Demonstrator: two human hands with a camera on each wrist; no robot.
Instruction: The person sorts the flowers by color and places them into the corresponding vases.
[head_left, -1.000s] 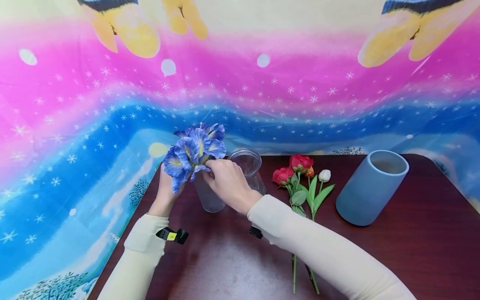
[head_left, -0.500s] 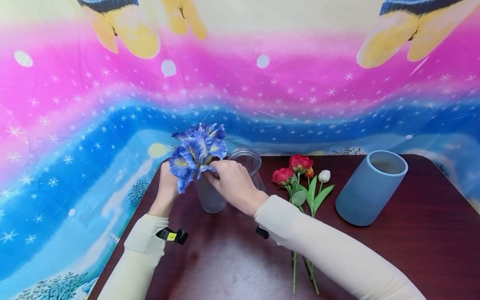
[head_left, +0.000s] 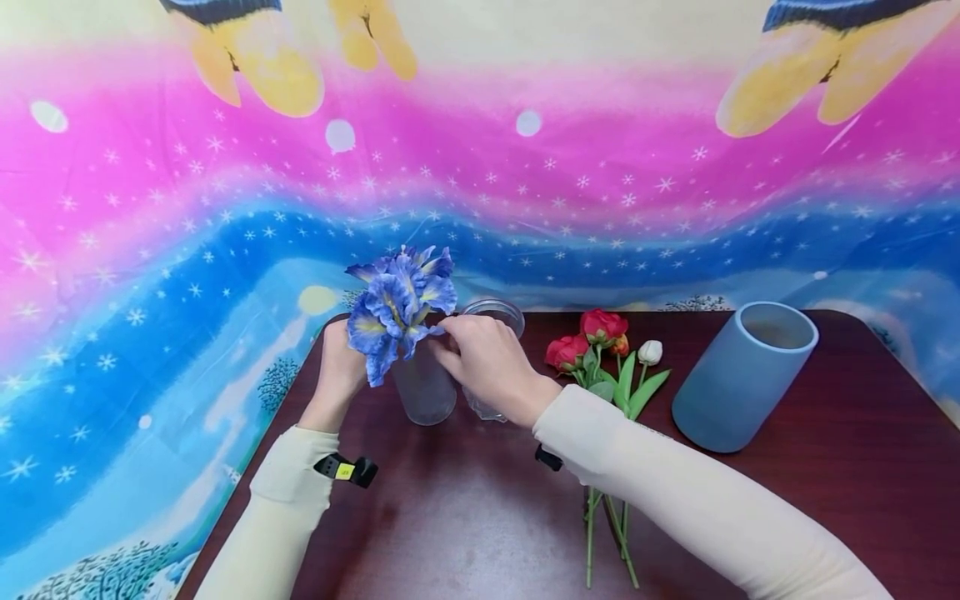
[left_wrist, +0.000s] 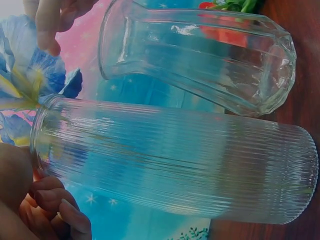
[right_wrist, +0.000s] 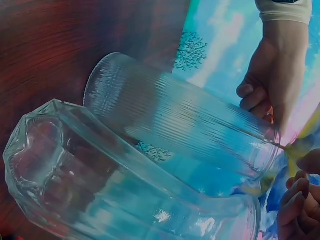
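Blue irises (head_left: 396,304) with yellow streaks stand at the mouth of an upright ribbed glass vase (left_wrist: 170,160). A thin stem runs inside the glass in the right wrist view. My left hand (head_left: 337,367) holds the vase by its rim, its fingers (left_wrist: 55,200) curled at the lip; the head view hides them behind the petals. From the other side my right hand (head_left: 498,367) pinches the edge of a petal between thumb and fingertips. Just right of the ribbed vase stands a faceted clear glass vase (right_wrist: 105,185), partly hidden by my right hand in the head view.
Red roses (head_left: 585,337) and a white tulip (head_left: 650,352) lie with their stems toward me, partly under my right forearm. A tall blue-grey vase (head_left: 723,392) stands at the right of the dark wooden table (head_left: 450,525). A printed cloth (head_left: 480,183) hangs behind.
My right hand has shifted to the right, and the iris blooms have shifted right with it. My left hand has stayed nearly still.
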